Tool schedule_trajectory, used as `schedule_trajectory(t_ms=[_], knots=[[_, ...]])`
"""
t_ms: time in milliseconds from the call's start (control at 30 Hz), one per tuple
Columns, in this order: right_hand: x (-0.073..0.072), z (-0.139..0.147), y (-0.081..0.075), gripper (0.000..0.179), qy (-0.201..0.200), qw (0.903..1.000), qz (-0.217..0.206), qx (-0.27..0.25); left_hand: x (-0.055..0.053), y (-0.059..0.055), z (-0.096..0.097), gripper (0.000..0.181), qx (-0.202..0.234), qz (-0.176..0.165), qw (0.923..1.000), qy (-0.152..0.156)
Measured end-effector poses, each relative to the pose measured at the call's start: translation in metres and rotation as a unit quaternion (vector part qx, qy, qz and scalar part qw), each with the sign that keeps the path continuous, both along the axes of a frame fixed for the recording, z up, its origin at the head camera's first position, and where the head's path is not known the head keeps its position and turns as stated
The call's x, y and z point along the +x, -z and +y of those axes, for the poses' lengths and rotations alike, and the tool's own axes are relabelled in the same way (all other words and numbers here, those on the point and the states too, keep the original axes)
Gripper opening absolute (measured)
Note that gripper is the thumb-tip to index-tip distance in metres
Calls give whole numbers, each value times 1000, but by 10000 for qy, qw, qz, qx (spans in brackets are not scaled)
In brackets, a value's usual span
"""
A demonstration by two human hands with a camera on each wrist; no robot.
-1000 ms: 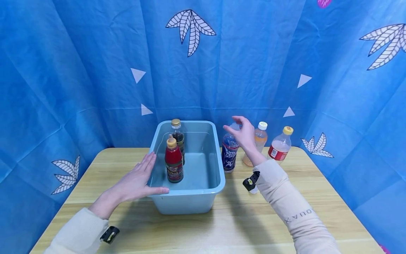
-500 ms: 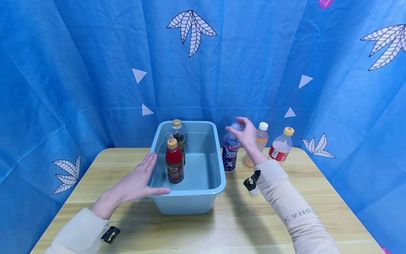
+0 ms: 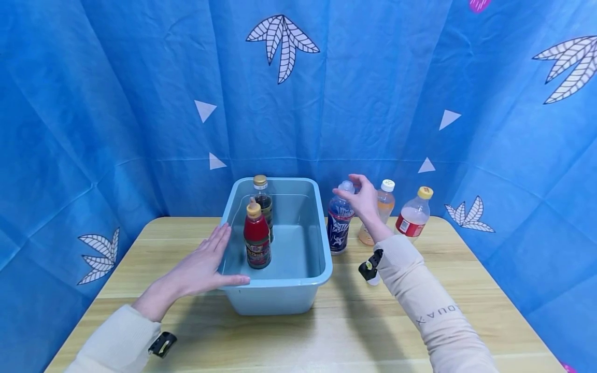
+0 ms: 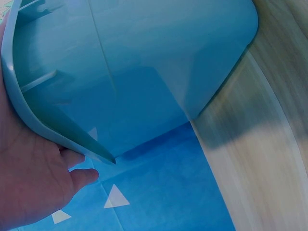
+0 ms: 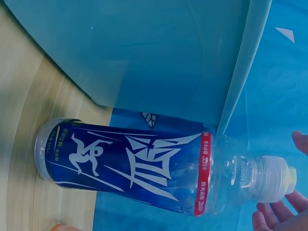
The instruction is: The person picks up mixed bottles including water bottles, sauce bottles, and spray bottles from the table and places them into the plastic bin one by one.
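Head view: the blue-labelled bottle (image 3: 338,228) is standing on the surface (image 3: 298,344) just right of the tub (image 3: 275,301), long axis vertical. The right hand (image 3: 365,201), nearer, is arching around its cap (image 5: 275,179), thumb (image 5: 301,142) and fingers (image 5: 284,211) parted; the left hand (image 3: 198,267) is resting spread at the tub.

The right hand (image 5: 284,209) runs off the edge of its wrist cam, and I honestly can't tell if it's touching the clear plastic bottle with the blue label (image 5: 134,163). Some small whitish thing (image 3: 374,280) is mostly behind the black wrist strap (image 3: 370,265), no clue what. The clear yellow-capped bottle (image 3: 414,213) loses its base behind the beige sleeve (image 3: 434,305). Most of the dark gold-capped bottle's lower part sits behind the red squeeze bottle (image 3: 256,235).
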State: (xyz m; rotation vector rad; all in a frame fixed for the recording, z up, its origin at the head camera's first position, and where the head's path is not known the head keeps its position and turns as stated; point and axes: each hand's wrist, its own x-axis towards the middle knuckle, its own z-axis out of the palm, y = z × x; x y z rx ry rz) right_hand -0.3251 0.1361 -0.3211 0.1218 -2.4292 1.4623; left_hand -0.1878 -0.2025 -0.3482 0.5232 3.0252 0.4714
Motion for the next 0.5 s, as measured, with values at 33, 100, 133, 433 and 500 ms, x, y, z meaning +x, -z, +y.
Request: schedule_trajectory(t_ms=[33, 100, 133, 433, 500], knots=[[0, 0, 1, 60, -9, 10000, -18, 0, 0, 0, 0, 117, 3, -8, 10000, -2], [-1, 0, 2, 60, -24, 10000, -27, 8, 0, 0, 0, 117, 10, -19, 10000, -8], [-1, 0, 3, 60, -37, 10000, -25, 15, 0, 0, 0, 116, 11, -22, 10000, -10], [-3, 2, 9, 59, -20, 10000, 30, 10, 1, 0, 1, 115, 40, 6, 10000, 12], [-3, 2, 10, 59, -4, 10000, 37, 6, 1, 0, 1, 114, 55, 29, 10000, 20]])
